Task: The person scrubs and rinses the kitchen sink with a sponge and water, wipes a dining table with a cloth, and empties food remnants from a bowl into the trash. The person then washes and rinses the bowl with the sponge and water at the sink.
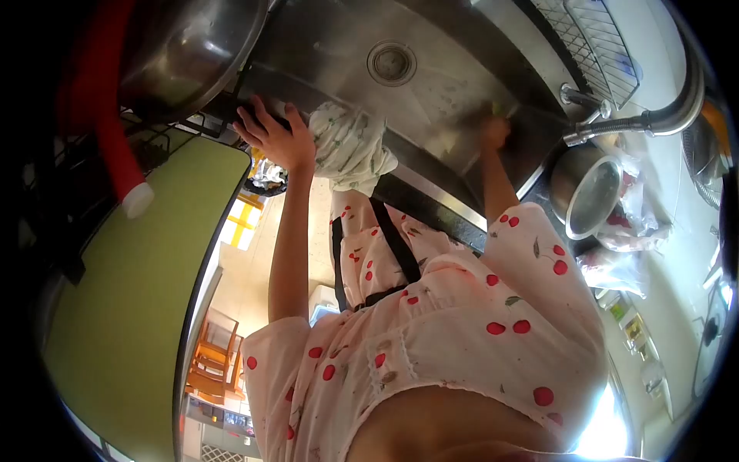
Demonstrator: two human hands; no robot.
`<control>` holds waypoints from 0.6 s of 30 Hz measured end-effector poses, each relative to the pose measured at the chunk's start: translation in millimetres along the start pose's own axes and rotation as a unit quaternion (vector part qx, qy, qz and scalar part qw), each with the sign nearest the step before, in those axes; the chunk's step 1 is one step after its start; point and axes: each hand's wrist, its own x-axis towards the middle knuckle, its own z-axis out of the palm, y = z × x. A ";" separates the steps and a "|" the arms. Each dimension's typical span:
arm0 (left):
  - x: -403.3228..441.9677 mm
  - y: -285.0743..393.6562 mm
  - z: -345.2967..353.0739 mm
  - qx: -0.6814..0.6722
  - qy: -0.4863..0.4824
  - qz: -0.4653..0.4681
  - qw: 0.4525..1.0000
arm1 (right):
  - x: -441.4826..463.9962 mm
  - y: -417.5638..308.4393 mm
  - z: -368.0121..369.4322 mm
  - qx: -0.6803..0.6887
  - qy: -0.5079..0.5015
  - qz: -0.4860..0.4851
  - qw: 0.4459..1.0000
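My left hand (279,138) rests with spread fingers at the sink's front left edge, back of the hand up. Beside it, a bunched white cloth with a green pattern (350,146) hangs over the front edge. My right hand (495,132) is down inside the steel sink (331,46), near its right wall, with the fingers curled. A small yellow-green bit shows at its fingertips, too blurred to identify. The sink's round drain (391,63) is visible between and beyond my hands.
A large steel bowl (192,54) and a red object with a white tip (115,154) are at the left, by a green surface (146,285). At the right are a faucet (616,127), a metal pot (586,192), plastic bags (616,269) and a wire rack (596,46).
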 end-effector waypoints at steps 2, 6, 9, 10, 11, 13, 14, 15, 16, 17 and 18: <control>-0.1 1.4 -0.1 0.011 0.006 0.005 1.000 | 15.4 -17.7 25.6 -0.041 0.013 -0.063 0.997; -1.4 -0.4 0.3 0.004 0.010 0.011 1.000 | 2.8 -113.1 31.5 0.046 0.048 -0.140 0.988; 0.5 -1.5 1.6 0.008 0.009 0.016 1.000 | -42.2 -112.5 88.6 -0.008 -0.029 -0.376 0.926; 0.6 -2.0 1.9 0.013 0.005 0.014 1.000 | -62.2 -116.0 94.6 -0.087 -0.065 -0.436 0.893; -1.2 -1.6 2.0 0.019 0.003 0.010 1.000 | -103.1 -116.9 39.8 0.179 0.025 -0.533 0.827; -2.5 -0.4 -0.3 0.018 -0.002 0.007 1.000 | -100.5 -105.2 34.8 0.260 0.005 -0.476 0.840; -0.8 0.9 0.0 0.017 -0.003 0.007 1.000 | -83.8 -98.1 29.2 0.257 0.027 -0.411 0.874; -0.4 1.2 0.5 0.017 -0.003 0.007 1.000 | -61.7 -83.9 21.2 0.251 0.047 -0.342 0.905; -1.1 0.4 0.2 0.017 -0.004 0.006 1.000 | -39.0 -69.5 11.1 0.260 0.048 -0.255 0.930; -1.4 0.3 0.6 0.015 -0.004 0.003 1.000 | -14.1 -56.9 -0.4 0.267 0.049 -0.170 0.947; -1.3 0.7 0.0 0.013 -0.007 0.002 1.000 | 11.2 -35.2 6.7 0.246 0.126 -0.142 0.950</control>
